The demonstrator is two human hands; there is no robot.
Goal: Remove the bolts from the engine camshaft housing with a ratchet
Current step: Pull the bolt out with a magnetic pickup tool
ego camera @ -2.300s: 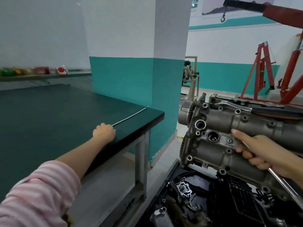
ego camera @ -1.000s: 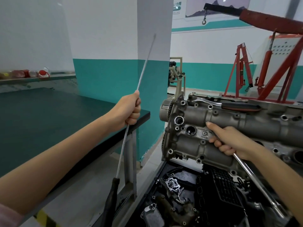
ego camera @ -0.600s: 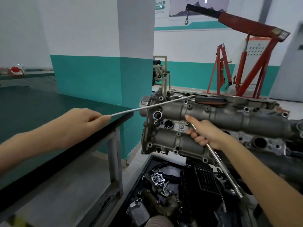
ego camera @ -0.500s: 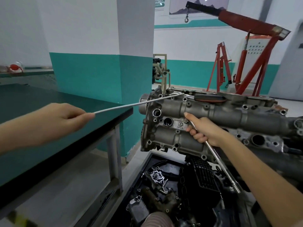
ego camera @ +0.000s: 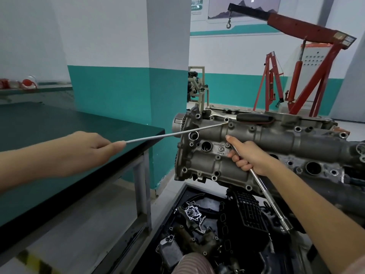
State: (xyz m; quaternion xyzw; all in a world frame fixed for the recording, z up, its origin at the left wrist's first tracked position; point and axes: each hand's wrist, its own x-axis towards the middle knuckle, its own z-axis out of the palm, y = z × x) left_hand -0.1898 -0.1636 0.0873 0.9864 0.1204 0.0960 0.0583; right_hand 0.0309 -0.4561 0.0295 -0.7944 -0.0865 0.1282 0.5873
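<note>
The grey camshaft housing (ego camera: pixel 256 139) lies tilted toward me at centre right, with bolts and bolt holes along its edges. My right hand (ego camera: pixel 248 155) grips the chrome ratchet (ego camera: pixel 266 194) near its head, against the housing face; the handle runs down to the right. My left hand (ego camera: pixel 87 151) holds a long thin metal rod (ego camera: pixel 173 134), index finger laid along it. The rod's tip rests at a bolt hole (ego camera: pixel 226 120) on the housing's upper edge. A second ratchet with a black handle (ego camera: pixel 252 117) lies on top of the housing.
A dark green workbench (ego camera: pixel 59 147) stands at the left, its corner close to the housing. A black tray (ego camera: pixel 207 234) of engine parts sits below. A teal and white pillar (ego camera: pixel 167 76) rises behind, and a red engine hoist (ego camera: pixel 296 76) stands at the back right.
My left hand picked the thin rod up from the workbench, swung it round and brought its tip to the housing's upper edge. My right hand stayed on the ratchet.
</note>
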